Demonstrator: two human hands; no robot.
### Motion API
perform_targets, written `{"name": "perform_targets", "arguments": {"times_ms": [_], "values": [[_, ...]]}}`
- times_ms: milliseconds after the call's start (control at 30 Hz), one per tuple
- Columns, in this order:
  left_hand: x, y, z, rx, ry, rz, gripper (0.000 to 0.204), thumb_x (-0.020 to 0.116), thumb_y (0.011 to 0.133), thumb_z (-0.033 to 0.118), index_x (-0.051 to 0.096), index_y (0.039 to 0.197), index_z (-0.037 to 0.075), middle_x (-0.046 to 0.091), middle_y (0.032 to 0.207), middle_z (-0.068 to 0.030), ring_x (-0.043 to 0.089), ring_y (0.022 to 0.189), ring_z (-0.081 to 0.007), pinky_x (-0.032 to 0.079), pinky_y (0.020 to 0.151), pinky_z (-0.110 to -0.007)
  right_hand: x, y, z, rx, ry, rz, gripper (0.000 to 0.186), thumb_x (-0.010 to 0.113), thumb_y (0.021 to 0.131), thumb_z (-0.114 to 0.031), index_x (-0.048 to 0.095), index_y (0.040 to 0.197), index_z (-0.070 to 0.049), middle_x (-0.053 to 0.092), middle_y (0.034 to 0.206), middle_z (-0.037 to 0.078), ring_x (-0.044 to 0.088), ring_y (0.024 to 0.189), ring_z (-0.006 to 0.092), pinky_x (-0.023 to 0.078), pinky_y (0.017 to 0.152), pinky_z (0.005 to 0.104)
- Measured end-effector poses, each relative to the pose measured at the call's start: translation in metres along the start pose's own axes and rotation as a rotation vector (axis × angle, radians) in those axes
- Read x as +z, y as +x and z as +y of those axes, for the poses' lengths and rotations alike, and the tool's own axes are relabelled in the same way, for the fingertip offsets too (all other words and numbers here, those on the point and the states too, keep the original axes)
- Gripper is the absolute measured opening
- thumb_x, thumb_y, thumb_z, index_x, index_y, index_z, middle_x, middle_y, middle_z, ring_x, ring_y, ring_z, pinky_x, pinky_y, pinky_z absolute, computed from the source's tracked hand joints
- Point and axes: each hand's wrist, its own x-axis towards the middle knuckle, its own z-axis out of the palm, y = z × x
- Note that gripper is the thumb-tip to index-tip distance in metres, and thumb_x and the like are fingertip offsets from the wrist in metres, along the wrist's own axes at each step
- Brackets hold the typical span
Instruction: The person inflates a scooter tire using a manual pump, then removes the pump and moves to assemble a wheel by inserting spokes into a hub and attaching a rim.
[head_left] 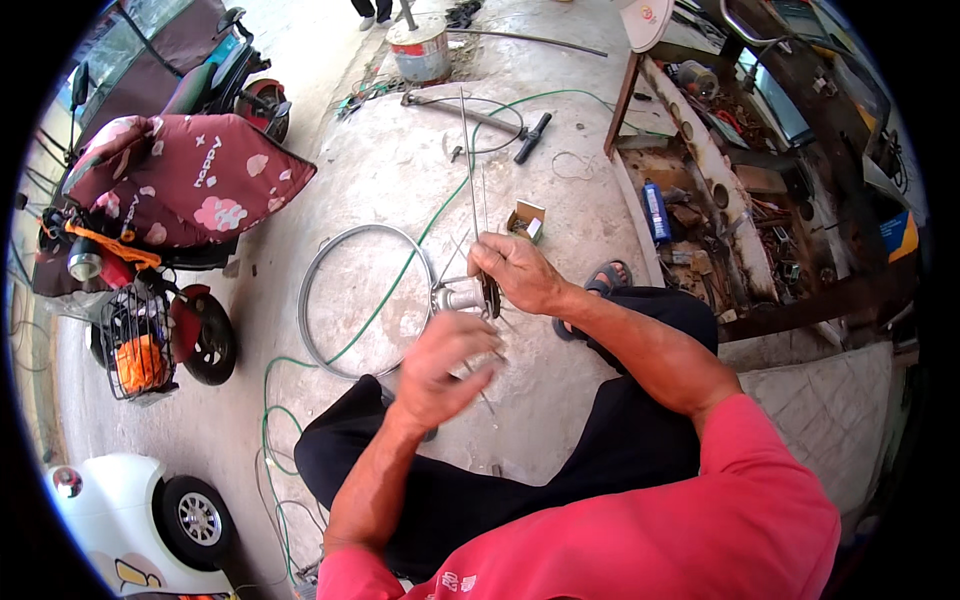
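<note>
My right hand (pixel 518 272) is closed, thumb and fingers pressed around thin metal spokes (pixel 466 165) that stick up past it. Just below the fingers is a silvery wheel hub (pixel 459 294) with a dark sprocket (pixel 490 296) on its right side; more spokes fan out from it. Beside the hub, on its near side, my left hand (pixel 445 366) is smeared by motion, so its grip cannot be made out. A bare wheel rim (pixel 304 300) lies on the concrete to the left. Beyond my right hand stands a small opened carton (pixel 525 221) with small pieces inside.
A green hose (pixel 395 282) snakes across the floor and through the rim. Farther off lie a hand pump (pixel 465 114) and a paint-splashed drum (pixel 419 52). At right, a rusty workbench (pixel 735 215) holds tools and a blue bottle (pixel 656 211). Scooters (pixel 205 335) and a white vehicle (pixel 125 505) stand left.
</note>
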Motion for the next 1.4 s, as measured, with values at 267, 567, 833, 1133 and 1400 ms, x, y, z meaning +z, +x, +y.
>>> {"name": "perform_targets", "arguments": {"times_ms": [267,567,833,1133,1400], "values": [[0.013,-0.001,0.002,-0.079,0.047,-0.011,0.031,0.073,0.073,-0.006,0.068,0.102,0.002,0.067,0.101,-0.0139,0.065,0.094,-0.0309,0.052,0.084,-0.038,-0.033,0.013,0.016,-0.038,0.227,0.282,0.044,0.047,0.104,-0.038,0.059,0.075,-0.008,0.053,0.068,-0.003,0.045,0.065,0.0054,0.038,0.061,0.024],[-0.01,0.015,-0.036,-0.314,0.163,0.235,0.022,0.072,0.082,0.009,0.069,0.101,-0.001,0.069,0.097,-0.0111,0.064,0.093,-0.0206,0.049,0.085,-0.031,-0.022,-0.004,-0.001,0.005,0.657,0.089,0.045,0.043,0.104,-0.034,0.052,0.071,-0.006,0.051,0.07,0.006,0.046,0.071,0.015,0.038,0.071,0.0293],[-0.015,0.028,-0.062,-0.568,-0.093,-0.136,0.03,0.077,0.079,0.014,0.072,0.106,0.003,0.069,0.102,-0.0088,0.062,0.102,-0.0207,0.045,0.095,-0.034,-0.014,-0.009,-0.01,0.091,0.802,0.039,0.044,0.043,0.104,-0.034,0.051,0.071,-0.006,0.051,0.07,0.006,0.045,0.07,0.015,0.038,0.07,0.0302],[0.011,0.024,-0.072,-0.538,-0.12,-0.284,0.021,0.077,0.074,0.01,0.072,0.092,0.001,0.068,0.09,-0.0119,0.065,0.086,-0.0238,0.05,0.079,-0.034,-0.018,-0.02,-0.008,-0.006,0.544,-0.13,0.043,0.041,0.104,-0.03,0.052,0.072,-0.004,0.051,0.071,0.003,0.044,0.067,0.0105,0.037,0.066,0.0268],[0.008,0.033,-0.076,-0.446,0.193,-0.228,0.012,0.068,0.082,0.007,0.067,0.093,0.001,0.063,0.082,-0.0139,0.063,0.078,-0.028,0.05,0.072,-0.038,-0.033,-0.026,-0.014,-0.01,0.415,-0.094,0.042,0.043,0.104,-0.031,0.052,0.071,-0.006,0.05,0.07,0.0,0.043,0.066,0.0078,0.036,0.062,0.0244]]}}
